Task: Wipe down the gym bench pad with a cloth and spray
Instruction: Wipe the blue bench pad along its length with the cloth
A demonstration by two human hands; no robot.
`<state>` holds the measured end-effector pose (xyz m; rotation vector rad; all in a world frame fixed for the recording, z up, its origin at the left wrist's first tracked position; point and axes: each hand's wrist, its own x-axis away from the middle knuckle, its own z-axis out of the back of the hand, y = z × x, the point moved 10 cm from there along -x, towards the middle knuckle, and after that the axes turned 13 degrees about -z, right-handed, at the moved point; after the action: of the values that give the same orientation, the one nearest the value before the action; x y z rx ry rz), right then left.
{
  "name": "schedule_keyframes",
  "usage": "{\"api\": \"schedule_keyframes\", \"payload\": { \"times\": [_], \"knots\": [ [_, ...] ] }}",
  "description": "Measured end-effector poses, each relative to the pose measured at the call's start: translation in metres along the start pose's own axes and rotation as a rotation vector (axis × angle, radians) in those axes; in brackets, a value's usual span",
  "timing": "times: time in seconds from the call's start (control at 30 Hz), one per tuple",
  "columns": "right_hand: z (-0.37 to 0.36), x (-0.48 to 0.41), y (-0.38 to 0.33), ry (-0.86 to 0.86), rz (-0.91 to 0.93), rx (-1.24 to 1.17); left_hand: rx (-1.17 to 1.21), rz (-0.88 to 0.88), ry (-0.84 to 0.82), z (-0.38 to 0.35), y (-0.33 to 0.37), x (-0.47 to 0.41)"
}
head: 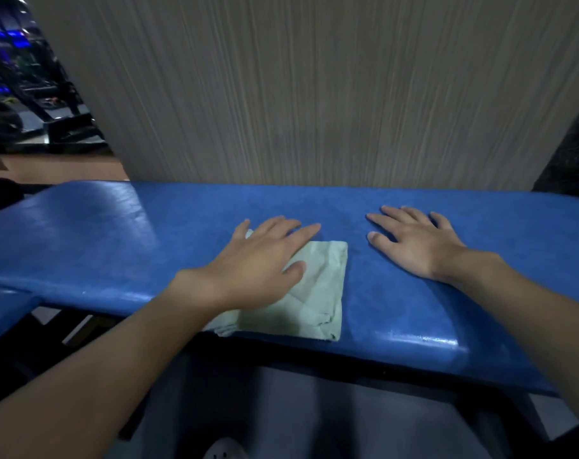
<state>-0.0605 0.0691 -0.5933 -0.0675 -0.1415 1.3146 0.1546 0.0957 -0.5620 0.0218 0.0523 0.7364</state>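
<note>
A blue gym bench pad (116, 240) runs across the view from left to right. A folded pale green cloth (318, 293) lies flat on its middle, reaching the near edge. My left hand (261, 260) presses flat on the left part of the cloth with straight, spread fingers. My right hand (414, 243) rests palm down on the bare pad to the right of the cloth, fingers spread, not touching it. No spray bottle is in view.
A grey wood-grain wall panel (314, 94) stands right behind the bench. Dark gym machines (23, 94) fill the far left background. Under the pad are the dark bench frame (82, 326) and a white shoe (223, 450) on the floor.
</note>
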Motion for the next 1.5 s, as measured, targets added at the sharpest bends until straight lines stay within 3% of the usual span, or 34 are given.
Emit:
{"api": "schedule_keyframes", "payload": {
  "times": [0.13,0.23,0.43,0.53,0.6,0.73,0.77,0.9,1.07,1.3,1.5],
  "knots": [
    [0.000,-0.002,0.000,0.012,0.008,0.003,0.083,-0.005,-0.063,0.006,-0.016,-0.025],
    [0.000,-0.003,0.001,0.025,0.011,-0.001,0.160,-0.068,-0.023,0.023,-0.022,-0.038],
    [0.002,-0.003,-0.001,0.043,0.013,-0.002,-0.102,-0.161,0.481,0.121,-0.025,-0.031],
    [0.002,-0.002,-0.001,0.036,0.015,-0.011,-0.274,-0.246,0.646,0.156,-0.004,-0.007],
    [0.002,-0.001,0.000,0.036,0.010,-0.012,-0.261,-0.267,0.575,0.151,0.003,0.000],
    [0.001,-0.001,0.000,0.032,0.007,-0.014,0.072,-0.139,0.020,0.073,-0.005,0.005],
    [0.000,-0.001,0.000,0.030,0.007,-0.012,0.113,-0.103,0.015,0.064,-0.008,0.008],
    [0.000,0.000,0.001,0.019,0.002,-0.015,0.126,0.020,0.266,0.052,-0.020,0.001],
    [-0.001,0.000,0.001,0.011,0.000,-0.010,0.017,0.130,-0.105,-0.031,-0.021,-0.006],
    [-0.001,0.002,-0.001,0.011,0.004,0.008,-0.018,0.087,-0.130,-0.036,-0.001,0.025],
    [-0.002,0.001,-0.002,0.018,0.008,0.031,0.017,0.093,-0.161,-0.039,-0.031,-0.021]
  ]
}}
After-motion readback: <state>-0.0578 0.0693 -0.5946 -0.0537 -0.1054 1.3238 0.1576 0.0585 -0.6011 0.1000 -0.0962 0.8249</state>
